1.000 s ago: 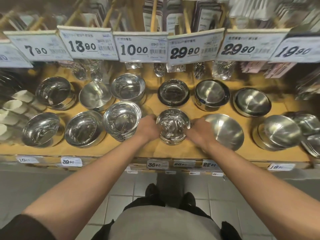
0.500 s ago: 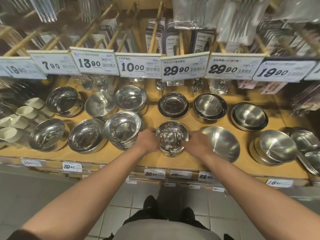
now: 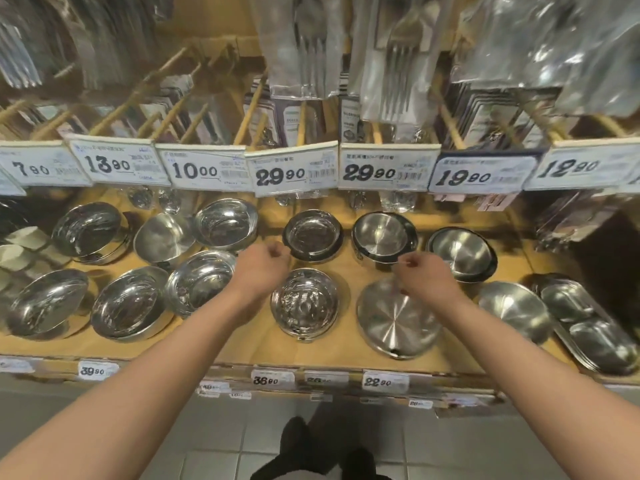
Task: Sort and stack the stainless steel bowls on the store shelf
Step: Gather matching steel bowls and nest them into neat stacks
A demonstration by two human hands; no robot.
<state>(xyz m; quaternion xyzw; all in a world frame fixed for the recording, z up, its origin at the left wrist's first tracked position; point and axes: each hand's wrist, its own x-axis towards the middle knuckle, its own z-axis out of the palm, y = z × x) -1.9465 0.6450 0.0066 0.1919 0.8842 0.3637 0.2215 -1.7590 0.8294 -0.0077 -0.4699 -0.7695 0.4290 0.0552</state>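
Note:
A stack of small shiny steel bowls [image 3: 304, 303] stands at the front middle of the wooden shelf [image 3: 277, 353]. My left hand [image 3: 264, 269] hovers just up and left of it, fingers loosely curled, holding nothing. My right hand [image 3: 423, 276] hovers to the stack's right, above a wide shallow steel bowl [image 3: 394, 320], also holding nothing. Its fingertips lie close to a black-rimmed bowl [image 3: 382, 237] behind. Another black-rimmed bowl [image 3: 313, 235] sits behind the stack.
More steel bowls fill the shelf: a stack [image 3: 199, 282] left of my left hand, others [image 3: 130, 306] further left, a dark one [image 3: 462, 252] at back right. Divided trays [image 3: 588, 323] lie at far right. Price tags [image 3: 294, 173] and hanging cutlery packs overhang the back row.
Both hands have let go of the small bowl stack and moved up and apart, toward the back row. The stack stays on the shelf. The camera has come closer.

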